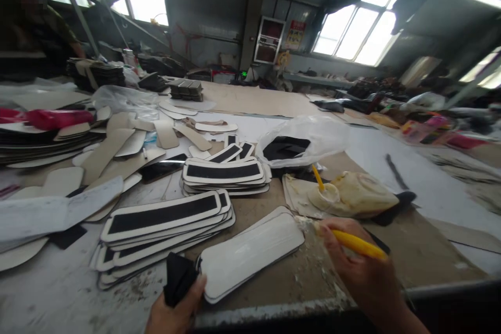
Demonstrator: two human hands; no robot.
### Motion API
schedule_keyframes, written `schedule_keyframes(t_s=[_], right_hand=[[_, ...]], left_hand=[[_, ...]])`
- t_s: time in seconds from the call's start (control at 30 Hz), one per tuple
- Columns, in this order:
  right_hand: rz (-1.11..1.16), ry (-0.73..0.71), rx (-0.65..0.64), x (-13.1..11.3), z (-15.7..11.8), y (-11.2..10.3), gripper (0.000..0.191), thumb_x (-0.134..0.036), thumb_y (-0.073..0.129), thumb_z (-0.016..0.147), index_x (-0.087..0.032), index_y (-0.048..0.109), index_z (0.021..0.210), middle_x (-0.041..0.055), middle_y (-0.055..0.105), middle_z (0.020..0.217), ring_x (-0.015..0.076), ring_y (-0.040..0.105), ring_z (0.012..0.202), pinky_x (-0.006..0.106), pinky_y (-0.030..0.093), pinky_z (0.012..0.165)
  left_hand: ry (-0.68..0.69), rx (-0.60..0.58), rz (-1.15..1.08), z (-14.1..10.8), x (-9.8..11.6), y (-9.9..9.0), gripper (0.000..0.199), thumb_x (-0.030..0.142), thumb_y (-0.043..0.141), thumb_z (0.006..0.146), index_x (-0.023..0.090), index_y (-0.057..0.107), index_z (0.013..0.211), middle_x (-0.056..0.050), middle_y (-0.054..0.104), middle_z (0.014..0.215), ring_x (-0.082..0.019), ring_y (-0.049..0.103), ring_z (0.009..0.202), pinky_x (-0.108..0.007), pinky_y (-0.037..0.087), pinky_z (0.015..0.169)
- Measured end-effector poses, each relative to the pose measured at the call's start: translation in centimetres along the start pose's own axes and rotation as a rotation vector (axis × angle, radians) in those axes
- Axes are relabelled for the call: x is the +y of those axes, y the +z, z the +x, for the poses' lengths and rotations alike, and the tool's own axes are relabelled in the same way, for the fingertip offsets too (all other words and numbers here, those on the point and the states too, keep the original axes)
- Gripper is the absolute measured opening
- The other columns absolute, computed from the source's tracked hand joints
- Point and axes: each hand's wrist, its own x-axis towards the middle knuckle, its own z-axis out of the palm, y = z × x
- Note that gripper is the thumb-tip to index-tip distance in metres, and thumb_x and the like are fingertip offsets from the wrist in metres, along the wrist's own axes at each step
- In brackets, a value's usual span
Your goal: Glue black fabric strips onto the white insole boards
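My right hand (pixel 356 263) grips a yellow-handled brush (pixel 360 244), its glue-caked bristles at the right end of a white rounded panel (pixel 250 253). The panel's top has a wet sheen, and at least one more panel lies under it. At the panel's near left corner is my left hand (pixel 176 308), closed around a bundle of black strips (pixel 178 276), its thumb at the panel's edge. Left of the panel lies a fanned stack of white panels with black strips (pixel 164 214). A similar stack (pixel 223 169) sits behind it.
A glue-smeared plastic container (pixel 364 193) with a yellow stick (pixel 318 177) stands behind my right hand. A clear plastic bag (pixel 324 138) holds black pieces. Loose beige panels (pixel 109 156) clutter the left, near a phone (pixel 162 168). Another person (pixel 43 36) is at far left.
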Motion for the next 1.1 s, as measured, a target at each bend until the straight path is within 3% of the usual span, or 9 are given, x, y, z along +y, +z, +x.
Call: schedule_keyframes(t_s=[0.13,0.2,0.33,0.43,0.57,0.63,0.77,0.93,1.1], right_hand=[[0.091,0.081,-0.097,-2.2,0.2,0.1,0.021,-0.041,0.041,0.085,-0.026,0.056,0.087,0.0067,0.062,0.089,0.0259,0.059,0.086,0.038,0.045,0.075],[0.263,0.094,-0.221,-3.9,-0.2,1.1,0.023,-0.042,0.039,0.085,-0.027,0.057,0.087,0.0058,0.063,0.087,0.0240,0.060,0.082,0.034,0.047,0.067],[0.637,0.170,-0.534,-8.2,-2.1,4.1,0.027,-0.043,0.041,0.086,-0.024,0.056,0.073,-0.0006,0.054,0.060,0.0145,0.052,0.052,0.025,0.042,0.049],[0.808,0.237,-0.712,-10.4,-3.4,6.0,0.026,-0.043,0.047,0.083,-0.021,0.055,0.072,-0.0021,0.052,0.060,0.0125,0.049,0.054,0.023,0.040,0.051],[1.049,0.394,-0.967,-11.2,-3.9,6.9,0.024,-0.038,0.051,0.080,-0.018,0.054,0.092,-0.0039,0.054,0.059,0.0120,0.051,0.053,0.023,0.040,0.053],[1.020,0.394,-1.013,-11.1,-3.8,6.8,0.020,-0.035,0.049,0.079,-0.017,0.055,0.088,-0.0059,0.049,0.053,0.0110,0.047,0.048,0.022,0.039,0.051],[0.748,0.188,-0.863,-10.4,-3.6,6.5,0.012,-0.022,0.047,0.077,-0.017,0.053,0.067,-0.0026,0.049,0.061,0.0118,0.047,0.058,0.023,0.038,0.057],[0.713,0.144,-0.775,-9.5,-3.8,5.5,0.013,-0.029,0.050,0.084,-0.018,0.058,0.080,0.0002,0.056,0.074,0.0134,0.053,0.069,0.025,0.041,0.067],[0.799,-0.089,-0.898,-9.7,-4.8,4.1,0.013,-0.030,0.056,0.083,-0.020,0.062,0.088,0.0022,0.057,0.083,0.0145,0.054,0.079,0.026,0.042,0.073]], left_hand=[[0.043,-0.132,-0.147,-1.7,1.6,-1.5,0.040,0.046,0.071,0.060,0.015,0.054,0.079,0.009,0.036,0.040,-0.005,0.026,0.038,-0.021,0.020,0.040],[0.044,-0.275,-0.285,-2.9,2.3,-2.4,0.030,0.039,0.065,0.068,0.014,0.054,0.082,0.007,0.038,0.045,-0.005,0.027,0.040,-0.020,0.020,0.041],[-0.072,-0.460,-0.454,-5.1,3.0,-3.2,0.015,0.025,0.056,0.075,0.012,0.058,0.081,0.003,0.046,0.050,-0.004,0.034,0.041,-0.020,0.024,0.044],[-0.152,-0.582,-0.482,-6.0,2.8,-2.9,0.013,0.024,0.052,0.079,0.012,0.059,0.077,0.003,0.047,0.046,-0.003,0.033,0.036,-0.019,0.023,0.042],[-0.244,-0.723,-0.406,-6.7,1.8,-2.1,0.011,0.022,0.057,0.075,0.012,0.060,0.076,0.001,0.050,0.044,-0.004,0.036,0.035,-0.018,0.022,0.040],[-0.284,-0.737,-0.332,-7.0,1.5,-1.7,0.014,0.024,0.061,0.071,0.010,0.061,0.075,-0.001,0.052,0.046,-0.005,0.040,0.037,-0.017,0.022,0.041],[-0.274,-0.763,-0.208,-7.5,1.3,-0.9,0.023,0.027,0.060,0.070,0.007,0.060,0.059,-0.002,0.048,0.044,-0.006,0.041,0.039,-0.019,0.026,0.043],[-0.291,-0.544,-0.485,-7.5,1.3,-0.2,0.025,0.034,0.059,0.078,0.010,0.061,0.072,0.001,0.049,0.054,-0.005,0.040,0.044,-0.017,0.032,0.047],[-0.241,-0.424,-0.609,-7.5,1.5,-0.2,0.024,0.037,0.061,0.076,0.014,0.060,0.083,-0.001,0.053,0.065,-0.009,0.050,0.059,-0.021,0.042,0.061]])
